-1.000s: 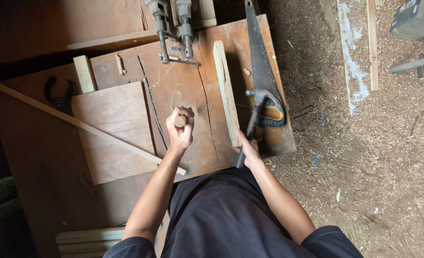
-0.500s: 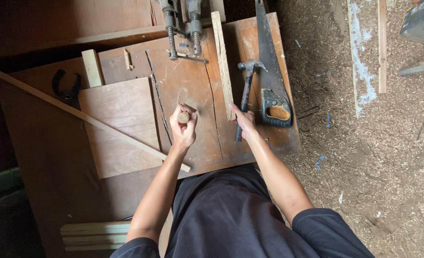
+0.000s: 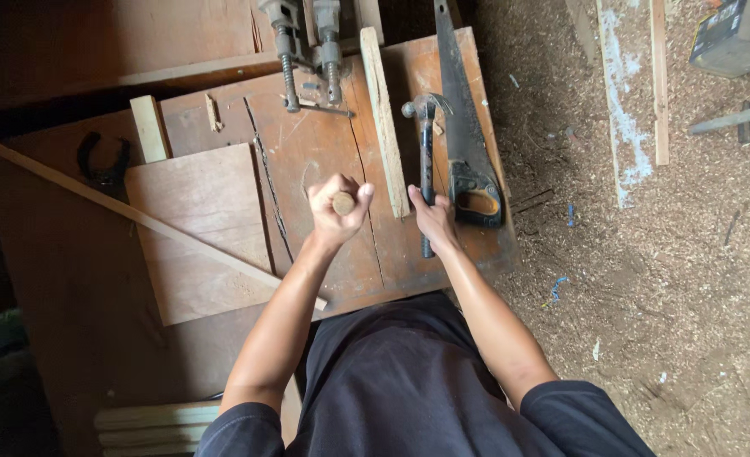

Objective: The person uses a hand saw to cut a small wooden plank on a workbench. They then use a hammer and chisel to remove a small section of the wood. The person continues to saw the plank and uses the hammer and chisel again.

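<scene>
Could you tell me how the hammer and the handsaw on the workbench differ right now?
The hammer is gripped by the right hand, while the handsaw lies untouched beside it. The hammer has a slim dark shaft and claw head; the handsaw has a long flat blade and looped handle. Both lie lengthwise on the wooden bench.
</scene>
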